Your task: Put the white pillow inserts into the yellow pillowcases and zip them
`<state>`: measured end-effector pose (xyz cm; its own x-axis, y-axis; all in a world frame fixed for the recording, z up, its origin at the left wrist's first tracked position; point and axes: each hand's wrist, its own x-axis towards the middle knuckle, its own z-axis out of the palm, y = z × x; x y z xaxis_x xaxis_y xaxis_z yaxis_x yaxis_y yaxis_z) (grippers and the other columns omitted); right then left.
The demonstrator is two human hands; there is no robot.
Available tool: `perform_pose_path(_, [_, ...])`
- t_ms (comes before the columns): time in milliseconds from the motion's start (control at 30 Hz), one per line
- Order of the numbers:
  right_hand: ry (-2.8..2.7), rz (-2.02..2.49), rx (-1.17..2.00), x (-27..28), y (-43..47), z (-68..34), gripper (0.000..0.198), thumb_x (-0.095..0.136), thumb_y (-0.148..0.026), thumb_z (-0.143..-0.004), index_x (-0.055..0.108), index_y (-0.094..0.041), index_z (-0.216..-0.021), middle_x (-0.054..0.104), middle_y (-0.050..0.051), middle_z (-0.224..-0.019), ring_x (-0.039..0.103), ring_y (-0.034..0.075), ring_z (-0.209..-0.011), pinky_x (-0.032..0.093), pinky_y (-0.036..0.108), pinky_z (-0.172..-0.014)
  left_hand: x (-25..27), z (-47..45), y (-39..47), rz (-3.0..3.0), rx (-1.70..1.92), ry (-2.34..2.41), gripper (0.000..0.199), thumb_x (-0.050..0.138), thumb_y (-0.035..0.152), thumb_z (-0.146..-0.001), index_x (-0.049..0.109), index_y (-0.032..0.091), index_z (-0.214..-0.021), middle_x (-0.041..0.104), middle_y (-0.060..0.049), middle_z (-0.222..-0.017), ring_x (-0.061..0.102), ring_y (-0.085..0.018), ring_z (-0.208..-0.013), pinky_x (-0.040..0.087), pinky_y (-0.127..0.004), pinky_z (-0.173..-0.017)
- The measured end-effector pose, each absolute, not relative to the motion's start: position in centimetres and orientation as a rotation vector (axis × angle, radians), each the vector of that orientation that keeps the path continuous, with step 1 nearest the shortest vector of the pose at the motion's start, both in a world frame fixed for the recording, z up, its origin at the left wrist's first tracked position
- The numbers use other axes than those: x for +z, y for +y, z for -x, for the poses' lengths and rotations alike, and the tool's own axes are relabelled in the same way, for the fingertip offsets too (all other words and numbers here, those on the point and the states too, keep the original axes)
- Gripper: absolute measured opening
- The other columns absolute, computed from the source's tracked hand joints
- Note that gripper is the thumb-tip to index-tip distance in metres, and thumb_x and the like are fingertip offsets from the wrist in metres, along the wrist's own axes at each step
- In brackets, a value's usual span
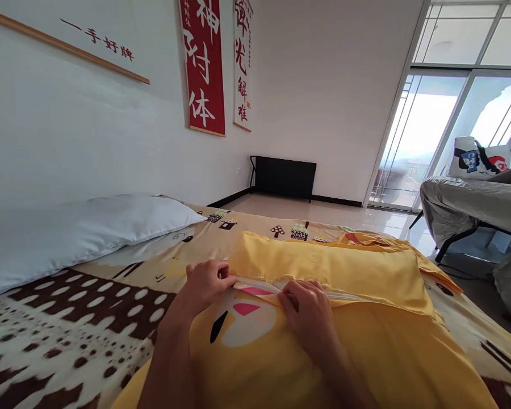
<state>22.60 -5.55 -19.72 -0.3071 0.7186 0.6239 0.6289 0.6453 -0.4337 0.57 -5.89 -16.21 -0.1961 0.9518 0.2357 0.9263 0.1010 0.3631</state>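
A yellow zippered cover (370, 352) with a white, pink and black cartoon print lies in front of me on the bed. Its far part is folded into a thick band. A white zipper (349, 296) runs crosswise along that band, partly covered by cloth. My left hand (206, 287) is closed in a pinch on the cover's edge by the left end of the zipper. Farther right, my right hand (306, 304) has its fingers curled onto the cover's edge along the zipper. Whether a zipper pull is under either hand is hidden.
A white pillow (111, 224) rests against the wall at left, on a patterned bedspread (89, 307). Beyond the bed, a black folded panel (285, 177) leans by the wall. Plastic-wrapped furniture (464, 199) with a printed bag (472, 159) on it stands at right, near sliding glass doors.
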Motion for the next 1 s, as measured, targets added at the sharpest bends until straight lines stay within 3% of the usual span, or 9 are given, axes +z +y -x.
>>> perform_pose_path(267, [-2.024, 1.045, 0.147, -19.8, -5.5, -22.6, 0.02, 0.053, -0.017, -0.083, 0.053, -0.02, -0.063, 0.059, -0.003, -0.062, 0.047, 0.012, -0.062, 0.029, 0.022, -0.068, -16.6, -0.1, -5.6, -1.933, 0.739, 2.333, 0.019, 0.045, 0.031, -0.068, 0.04, 0.018, -0.055, 0.053, 0.002, -0.057, 0.05, -0.017, -0.064, 0.026, -0.032, -0.073])
perform_pose_path(533, [-2.021, 1.037, 0.172, -19.8, -5.4, -22.7, 0.02, 0.053, -0.017, -0.084, 0.054, -0.019, -0.064, 0.06, -0.003, -0.064, 0.048, 0.012, -0.063, 0.029, 0.023, -0.068, -17.5, 0.8, -4.8, -1.947, 0.717, 2.408, 0.017, 0.045, 0.03, -0.067, 0.043, 0.017, -0.057, 0.058, -0.002, -0.071, 0.053, -0.02, -0.076, 0.022, -0.032, -0.067])
perform_pose_path(833, [-2.013, 1.046, 0.149, -19.9, -5.2, -22.8, 0.021, 0.055, -0.018, -0.084, 0.055, -0.02, -0.063, 0.062, -0.003, -0.063, 0.05, 0.012, -0.061, 0.03, 0.023, -0.067, -18.5, 2.1, -3.9, -1.826, 0.89, 2.509, 0.021, 0.048, 0.03, -0.069, 0.042, 0.018, -0.052, 0.062, -0.005, -0.071, 0.057, -0.023, -0.082, 0.03, -0.031, -0.064])
perform_pose_path(933, [-1.998, 1.046, 0.161, -19.7, -5.1, -23.3, 0.018, 0.055, -0.021, -0.084, 0.058, -0.021, -0.066, 0.063, -0.003, -0.065, 0.051, 0.012, -0.063, 0.031, 0.024, -0.067, -18.5, 2.0, -4.2, -1.808, 0.937, 2.432, 0.012, 0.045, 0.027, -0.071, 0.053, 0.019, -0.07, 0.065, -0.006, -0.088, 0.058, -0.024, -0.091, 0.035, -0.036, -0.078])
perform_pose_path(1000, [-1.995, 1.039, 0.175, -19.5, -5.0, -23.7, 0.016, 0.055, -0.022, -0.085, 0.06, -0.021, -0.069, 0.064, -0.003, -0.067, 0.053, 0.013, -0.065, 0.032, 0.024, -0.069, -18.2, 1.8, -4.7, -1.925, 0.987, 2.213, 0.024, 0.045, 0.024, -0.071, 0.057, 0.02, -0.091, 0.064, -0.005, -0.104, 0.057, -0.024, -0.101, 0.035, -0.037, -0.089])
